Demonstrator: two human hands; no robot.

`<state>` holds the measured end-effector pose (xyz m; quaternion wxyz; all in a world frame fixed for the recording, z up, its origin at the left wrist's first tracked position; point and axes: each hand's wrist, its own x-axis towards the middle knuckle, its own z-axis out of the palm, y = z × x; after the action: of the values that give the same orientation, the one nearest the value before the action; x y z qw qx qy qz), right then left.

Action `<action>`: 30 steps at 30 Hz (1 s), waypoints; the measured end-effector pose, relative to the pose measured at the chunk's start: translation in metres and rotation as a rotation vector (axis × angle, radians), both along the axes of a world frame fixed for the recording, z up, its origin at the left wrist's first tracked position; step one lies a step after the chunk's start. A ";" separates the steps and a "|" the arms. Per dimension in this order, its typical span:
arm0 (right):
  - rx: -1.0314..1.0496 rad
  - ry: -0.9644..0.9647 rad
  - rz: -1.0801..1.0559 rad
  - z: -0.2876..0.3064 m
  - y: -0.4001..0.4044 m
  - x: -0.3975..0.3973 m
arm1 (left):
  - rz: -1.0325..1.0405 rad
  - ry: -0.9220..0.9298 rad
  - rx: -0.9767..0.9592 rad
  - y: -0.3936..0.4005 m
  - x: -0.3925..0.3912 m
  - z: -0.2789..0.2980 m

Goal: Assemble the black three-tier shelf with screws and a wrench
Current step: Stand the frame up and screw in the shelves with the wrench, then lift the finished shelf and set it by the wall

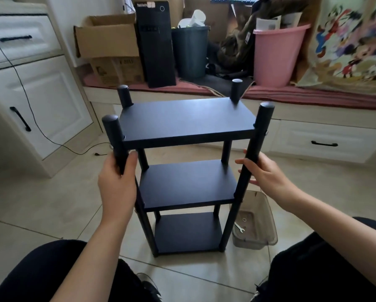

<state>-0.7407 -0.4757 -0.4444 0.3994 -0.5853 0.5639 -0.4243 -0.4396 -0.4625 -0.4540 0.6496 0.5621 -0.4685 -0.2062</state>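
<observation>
We grip the upright shelf point(187, 120); our left hand point(117, 182) clasps one front post, our right hand point(264, 171) the other.

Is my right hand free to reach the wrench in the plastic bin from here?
Probably yes. The wrench lies uncovered in the open bin below the right hand, but that hand must first let go of the shelf post.
</observation>
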 end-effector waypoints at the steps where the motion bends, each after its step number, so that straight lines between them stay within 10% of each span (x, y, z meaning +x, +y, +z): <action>1: -0.013 -0.012 0.004 0.004 0.000 0.000 | -0.024 0.006 -0.016 -0.001 0.000 0.005; 19: -0.183 -0.177 -0.086 0.029 -0.210 0.006 | -0.098 0.004 0.018 -0.215 0.015 0.037; 30: 0.165 -0.317 -0.140 0.013 -0.345 0.011 | -0.040 0.156 0.173 -0.324 0.020 0.017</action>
<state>-0.7294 -0.8212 -0.4316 0.4993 -0.4358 0.5662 -0.4902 -0.4194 -0.7861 -0.4373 0.6288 0.5891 -0.4080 -0.3018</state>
